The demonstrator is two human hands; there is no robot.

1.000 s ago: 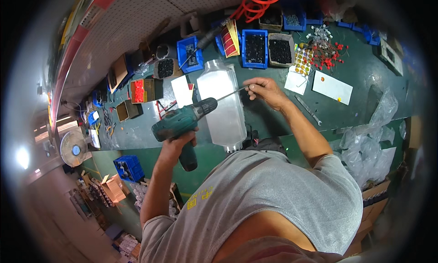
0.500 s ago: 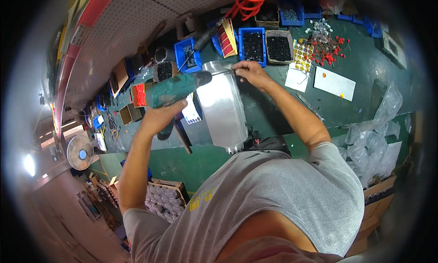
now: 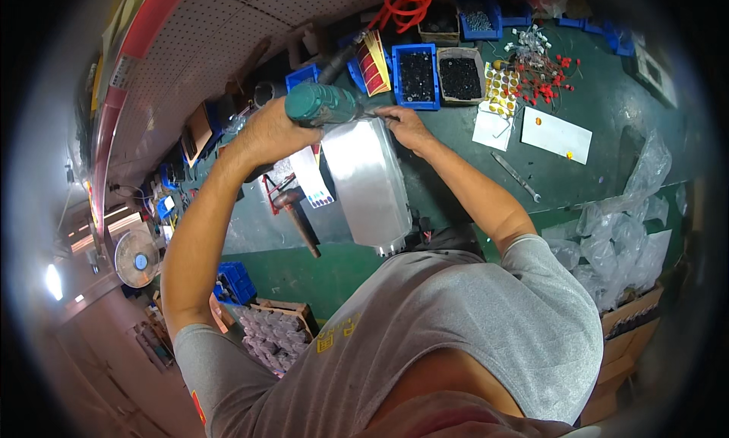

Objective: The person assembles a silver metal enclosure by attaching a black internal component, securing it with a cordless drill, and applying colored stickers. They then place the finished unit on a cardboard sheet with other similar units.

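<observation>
My left hand (image 3: 273, 137) is wrapped round a green power drill (image 3: 323, 104), held level at the far end of a shiny silver metal housing (image 3: 366, 184). The drill's front points right, toward my right hand (image 3: 408, 128). There my right fingers are pinched together at the housing's far right corner, beside the drill's tip; whatever sits between them is too small to make out. The housing lies lengthwise on the bench, its near end close to my body. Just left of it are a hammer (image 3: 305, 227) and a white sheet with coloured dots (image 3: 311, 178).
Beyond the housing stand a blue bin (image 3: 415, 47) and a carton (image 3: 483, 77) of small black parts. To the right lie yellow round stickers (image 3: 501, 96), red-capped wires (image 3: 543, 77), a white card (image 3: 557, 137), a wrench (image 3: 516, 177) and clear plastic bags (image 3: 615, 241).
The drill in my left hand has swung and moved right and away, bringing its tip to the housing's far end. My right hand has shifted slightly. The hammer's head has come into sight.
</observation>
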